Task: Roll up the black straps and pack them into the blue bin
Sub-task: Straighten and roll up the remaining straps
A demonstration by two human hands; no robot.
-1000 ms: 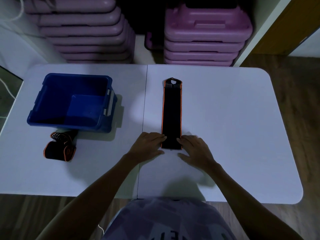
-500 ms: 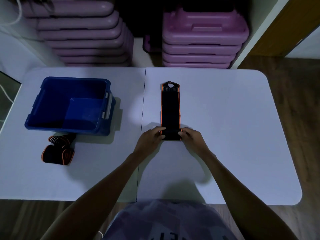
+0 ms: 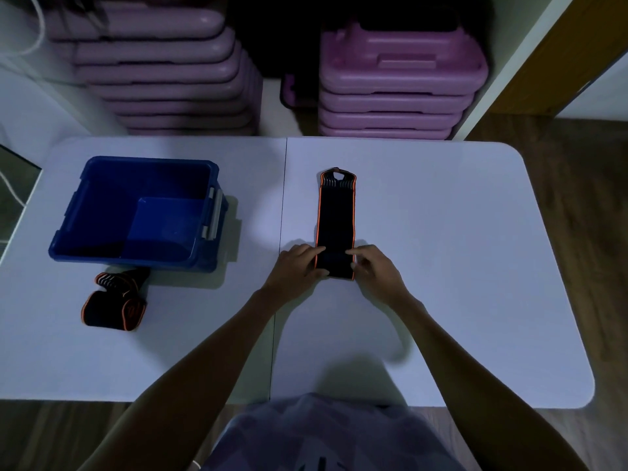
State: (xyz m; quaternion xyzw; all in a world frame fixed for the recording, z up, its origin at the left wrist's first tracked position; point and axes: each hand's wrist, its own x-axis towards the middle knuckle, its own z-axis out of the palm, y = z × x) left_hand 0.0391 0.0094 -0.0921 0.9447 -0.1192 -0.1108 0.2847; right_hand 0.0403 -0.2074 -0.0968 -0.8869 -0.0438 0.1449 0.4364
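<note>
A person's left hand and right hand pinch the near end of a flat black strap on the white table, fingers curled over the first fold of a roll. The strap lies lengthwise, far end pointing away. To roll it well, both hands should likely keep even pressure so the orange edges stay aligned and the coil tight. Two straps are visible: this one and a rolled strap at near left, beside the single blue bin, which looks empty.
</note>
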